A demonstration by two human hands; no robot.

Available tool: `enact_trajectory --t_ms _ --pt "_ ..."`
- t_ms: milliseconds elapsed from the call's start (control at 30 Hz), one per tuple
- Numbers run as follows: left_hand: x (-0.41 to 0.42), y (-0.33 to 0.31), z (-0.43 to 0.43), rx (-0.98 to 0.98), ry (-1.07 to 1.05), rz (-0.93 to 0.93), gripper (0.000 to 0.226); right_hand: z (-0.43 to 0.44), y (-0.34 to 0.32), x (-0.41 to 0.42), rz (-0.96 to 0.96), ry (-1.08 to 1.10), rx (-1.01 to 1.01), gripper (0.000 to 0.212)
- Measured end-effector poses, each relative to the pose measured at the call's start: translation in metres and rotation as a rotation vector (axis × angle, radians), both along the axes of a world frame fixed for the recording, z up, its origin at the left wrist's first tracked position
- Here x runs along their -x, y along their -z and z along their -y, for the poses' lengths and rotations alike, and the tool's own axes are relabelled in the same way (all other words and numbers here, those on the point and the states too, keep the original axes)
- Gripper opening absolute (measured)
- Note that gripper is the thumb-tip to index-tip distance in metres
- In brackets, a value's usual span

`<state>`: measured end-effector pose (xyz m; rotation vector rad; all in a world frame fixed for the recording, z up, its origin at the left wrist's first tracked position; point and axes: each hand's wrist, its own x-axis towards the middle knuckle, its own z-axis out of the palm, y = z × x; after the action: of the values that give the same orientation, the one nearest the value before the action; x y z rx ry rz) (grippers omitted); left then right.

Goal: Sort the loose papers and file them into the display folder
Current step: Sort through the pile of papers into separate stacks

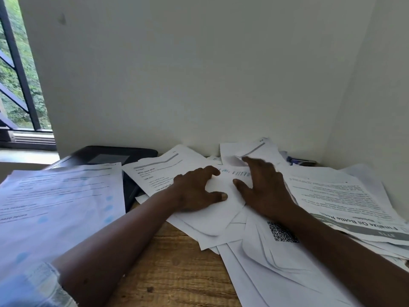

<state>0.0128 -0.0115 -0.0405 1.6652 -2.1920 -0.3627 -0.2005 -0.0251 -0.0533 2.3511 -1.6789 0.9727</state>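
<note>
Past our sleeve (31,289), our left hand (194,191) and right hand (265,189) press spread, ungripping fingers (254,165) on the loose papers (254,262), which may slide off the edge of the table (172,262).

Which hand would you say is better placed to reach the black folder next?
Left, probably: the left hand lies nearer the folder on the left; the right hand would have to cross it.
</note>
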Motion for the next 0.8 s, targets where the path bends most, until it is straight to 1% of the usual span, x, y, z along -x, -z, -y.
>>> enact_trajectory --t_ms 100,267,333,367,433,500,600,667,733,800 --pt "-0.009 -0.01 0.0 -0.087 0.149 -0.081 0.069 0.002 0.003 -0.005 -0.118 0.086 -0.174 0.065" --pt "-0.022 -0.01 0.003 -0.18 0.296 -0.209 0.071 0.003 0.002 -0.005 -0.112 0.141 -0.128 0.063" --pt "-0.022 -0.011 0.002 -0.176 0.304 -0.229 0.072 0.001 0.001 -0.005 -0.178 0.189 -0.121 0.06" --pt "-0.023 -0.012 0.002 -0.152 0.277 -0.221 0.073 0.0 0.0 -0.005 -0.23 0.21 -0.112 0.059" --pt "-0.023 -0.015 0.0 -0.085 0.136 -0.146 0.078 0.0 0.0 -0.005 -0.301 0.236 -0.088 0.058" --pt "-0.027 -0.016 0.0 -0.034 -0.074 -0.041 0.089 0.0 0.0 -0.006 -0.276 0.234 -0.075 0.053" --pt "-0.03 -0.011 0.003 -0.064 -0.327 0.068 0.105 -0.002 -0.001 -0.006 -0.201 0.21 -0.069 0.038" --pt "-0.029 -0.007 0.006 -0.057 -0.394 0.045 0.109 -0.001 0.001 -0.006 -0.158 0.187 -0.006 0.027" --pt "-0.028 -0.004 0.009 0.02 -0.423 -0.055 0.108 0.001 0.006 -0.005 -0.129 0.173 0.111 0.021" --pt "-0.029 -0.005 0.012 0.098 -0.468 -0.185 0.104 0.003 0.009 -0.005 -0.1 0.171 0.231 0.019"
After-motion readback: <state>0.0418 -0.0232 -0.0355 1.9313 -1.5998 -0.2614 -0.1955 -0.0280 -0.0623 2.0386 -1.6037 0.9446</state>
